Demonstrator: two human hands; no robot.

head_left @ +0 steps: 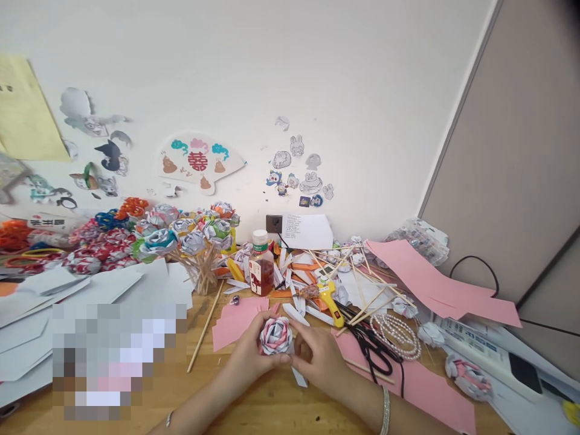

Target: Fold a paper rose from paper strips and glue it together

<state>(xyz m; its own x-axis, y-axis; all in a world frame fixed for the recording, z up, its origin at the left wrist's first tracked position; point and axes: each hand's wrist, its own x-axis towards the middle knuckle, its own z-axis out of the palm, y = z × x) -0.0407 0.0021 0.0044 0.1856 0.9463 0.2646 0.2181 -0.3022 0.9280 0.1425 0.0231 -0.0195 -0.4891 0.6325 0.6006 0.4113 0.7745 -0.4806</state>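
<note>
A pink and white paper flower [276,336] sits between my two hands above the wooden table [254,405]. My left hand [254,353] is closed round its left side, thumb along the bottom. On the other side my right hand [315,356] pinches at the flower's right edge, where a white paper strip [299,371] hangs down; the exact grip of those fingers is partly hidden. Just behind the hands lie pink paper sheets [222,323]. A pair of black-handled scissors [378,359] rests to the right of my right hand.
A drink bottle [261,266] stands behind the hands, beside a yellow tool [330,299] and paper scraps. Finished paper flowers [194,235] on sticks stand at back left. White sheets [149,278] cover the left; a pearl string [399,338] and another flower [469,377] lie right.
</note>
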